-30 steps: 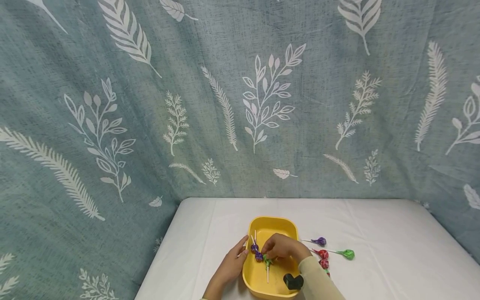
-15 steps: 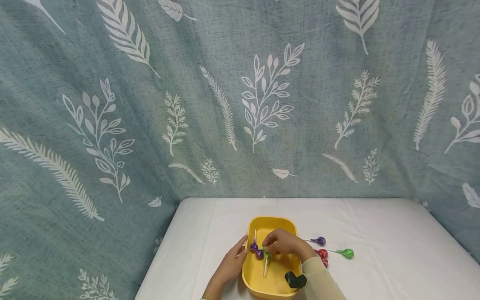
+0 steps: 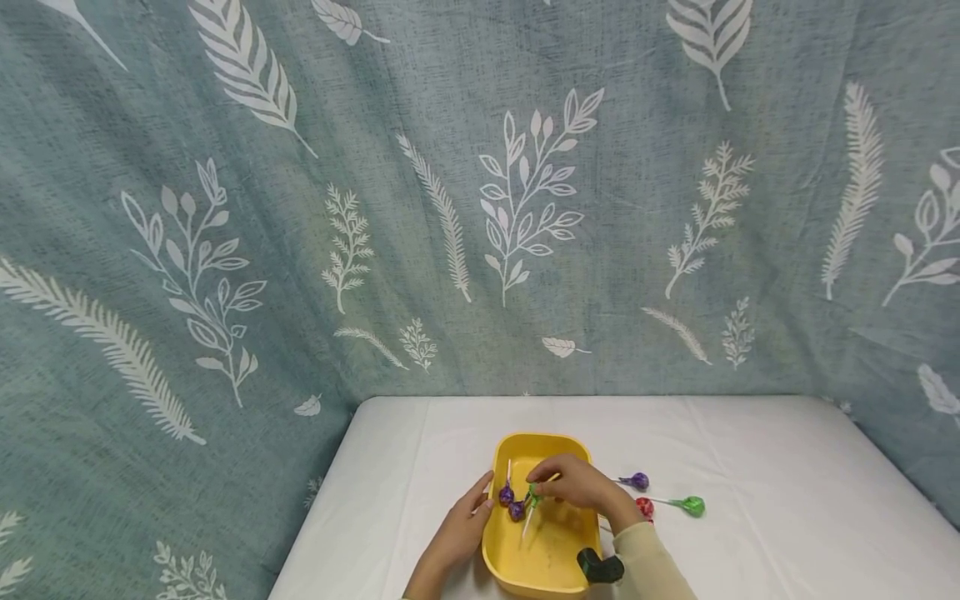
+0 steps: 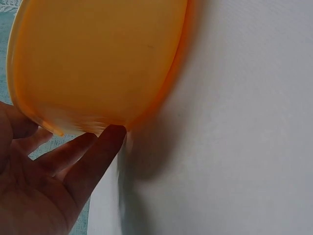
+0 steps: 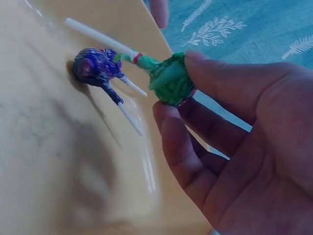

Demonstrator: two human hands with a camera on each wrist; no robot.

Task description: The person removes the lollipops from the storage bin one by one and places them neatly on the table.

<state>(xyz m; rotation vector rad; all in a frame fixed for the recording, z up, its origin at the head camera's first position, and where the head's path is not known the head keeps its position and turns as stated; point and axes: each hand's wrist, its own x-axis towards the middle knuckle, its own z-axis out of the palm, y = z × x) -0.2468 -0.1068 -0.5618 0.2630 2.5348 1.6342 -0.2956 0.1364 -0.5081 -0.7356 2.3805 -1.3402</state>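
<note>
One round green-wrapped lollipop on a white stick (image 5: 171,81), pinched in your right hand (image 3: 573,485) inside the rounded yellow tub (image 3: 555,567).
You've got it by the candy end, stick angled down, two shiny purple-wrapped lollipops (image 3: 517,510) lying nearby in there. Your left hand (image 3: 461,529) just has straight-ish fingers against the tub's left side. Purple (image 3: 640,481), red (image 3: 644,507) and green (image 3: 693,506) lollipops sit right of it on the white-covered table (image 3: 750,467).

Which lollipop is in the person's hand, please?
The green lollipop pinched by its head in the right hand; the other green one lies on the table, right of the tray.
</note>
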